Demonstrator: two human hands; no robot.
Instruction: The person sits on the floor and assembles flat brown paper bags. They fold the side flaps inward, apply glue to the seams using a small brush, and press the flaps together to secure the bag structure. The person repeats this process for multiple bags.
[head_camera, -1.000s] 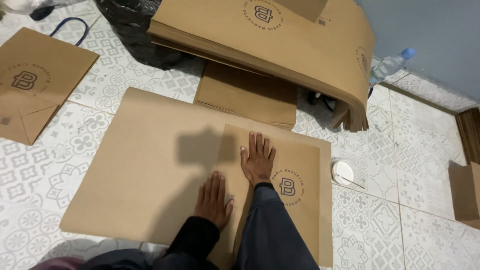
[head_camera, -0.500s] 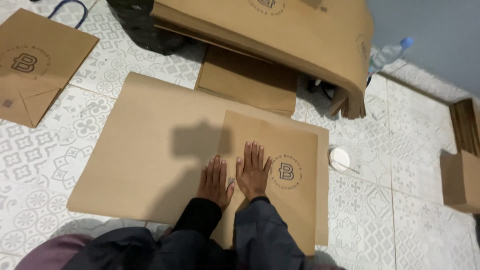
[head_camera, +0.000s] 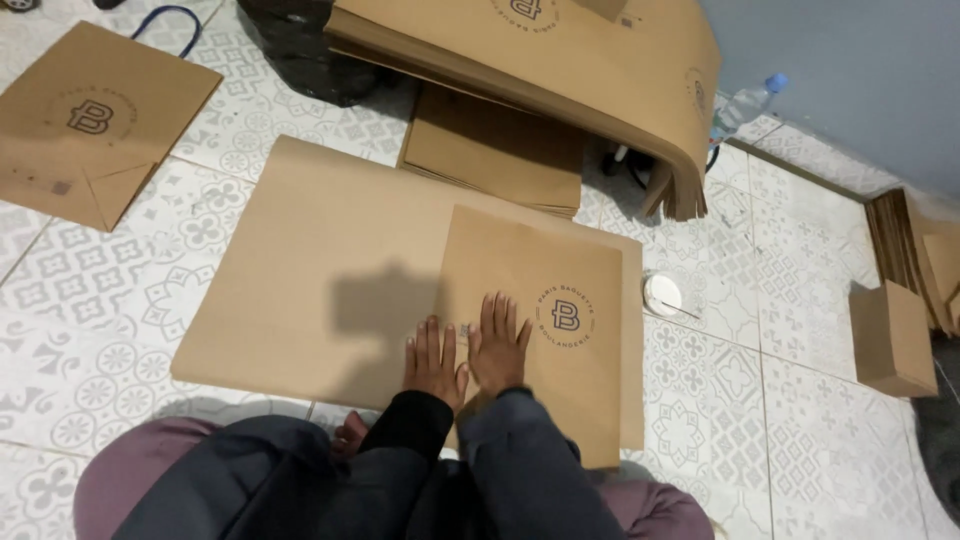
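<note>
The floor is tiled in white with a grey floral pattern, and a plain blue-grey wall rises beyond the hands to the right. On the tiles lies a large flat sheet of brown cardboard, and both hands rest on it, side by side.

The left hand lies flat with fingers spread, partly on the sheet and partly at the near left edge of a flat brown paper bag. The right hand is also open and flat, pressing the bag's lower left part; neither hand grips anything. The bag lies on the right half of the sheet, its round dark printed emblem just right of the right hand.

Compared with a second ago, the hands have drawn together: the left hand then lay lower and apart from the right, now they almost touch. The bag sits in much the same place on the sheet.

Beyond the hands a thick stack of brown bags droops over an edge, with a smaller flat pile under it. Far left lies another bag, folded flat. Just right of the bag sits a small white round lid. Far right stands a brown box, and a clear plastic bottle with a blue cap lies near the wall. Everything paper is matte and smooth.
</note>
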